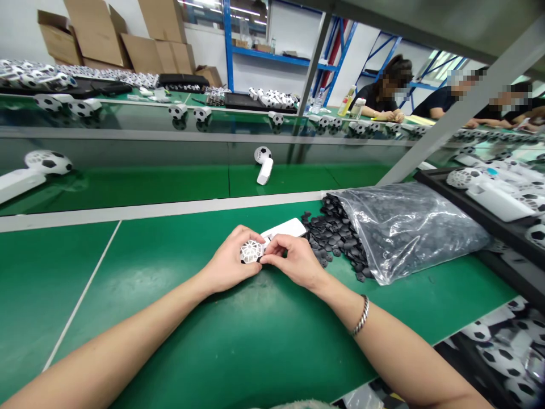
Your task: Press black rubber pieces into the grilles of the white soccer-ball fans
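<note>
The tabletop [191, 352] is green, the pieces [336, 230] black — the ball [252, 251] white-latticed.

Wearer's left hand [230, 257] and right hand [296, 261]: two in all. Held unit [286, 228], white, football-patterned head: one. On the green strip [170, 184], of similar make: two, the far-left unit [49, 162] and the middle unit [265, 169]. Ledge units [177, 111]: five left of the slanting post [316, 62]; more to its right, too small and crowded to count. Bracelet [361, 316]: one. Clear bag [417, 227]: one. Loose black pieces [336, 233]: many, heaped past counting. Bottles [347, 102]: at least three. Cardboard boxes [96, 34]: at least four. Co-workers [434, 103]: at least three.
</note>
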{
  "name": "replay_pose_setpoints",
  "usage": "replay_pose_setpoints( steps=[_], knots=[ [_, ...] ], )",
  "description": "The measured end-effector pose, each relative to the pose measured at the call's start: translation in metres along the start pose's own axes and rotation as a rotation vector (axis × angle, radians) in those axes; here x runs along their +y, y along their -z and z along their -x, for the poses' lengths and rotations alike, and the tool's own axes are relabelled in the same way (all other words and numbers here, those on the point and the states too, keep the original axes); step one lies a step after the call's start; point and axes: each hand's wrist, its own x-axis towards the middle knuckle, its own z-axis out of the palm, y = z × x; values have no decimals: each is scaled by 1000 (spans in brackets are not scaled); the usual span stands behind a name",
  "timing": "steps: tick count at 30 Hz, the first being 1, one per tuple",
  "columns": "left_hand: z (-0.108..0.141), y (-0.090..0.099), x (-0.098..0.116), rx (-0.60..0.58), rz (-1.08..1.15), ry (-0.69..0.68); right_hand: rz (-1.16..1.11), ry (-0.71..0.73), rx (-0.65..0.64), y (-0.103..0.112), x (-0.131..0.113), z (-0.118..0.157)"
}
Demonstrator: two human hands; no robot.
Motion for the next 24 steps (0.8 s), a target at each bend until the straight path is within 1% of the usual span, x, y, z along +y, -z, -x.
replay_pose_setpoints(
  steps=[2,3,5,7,8,9,11,13,16,18,20,21,24],
  knots=[
    [0,0,0,-6,97,59,-67,-16,16,2,0,-3],
    [-1,0,-1,-5,200,119,-98,-9,32,4,-1,-5],
    [-4,3,-4,35,579,318,-117,26,87,10,-2,-7],
    [-10,10,-9,133,996,510,-82,59,155,17,-4,-8],
    [-14,15,-12,193,1149,571,-54,65,180,21,-4,-7],
    [-18,22,-16,252,1248,606,-28,61,195,24,-4,-6],
    [-28,40,-25,353,1334,620,15,38,198,28,-2,-3],
    [-38,62,-36,452,1417,608,68,24,162,29,3,-2],
    [-52,97,-56,648,1511,508,158,29,126,27,13,-5],
    [-59,114,-70,792,1550,409,183,23,114,26,20,-7],
    [-65,125,-86,900,1567,338,193,14,107,26,29,-8],
    [-67,127,-94,933,1567,325,196,11,104,27,35,-9],
    [-70,130,-112,975,1543,340,209,-9,78,29,59,-12]
  ],
)
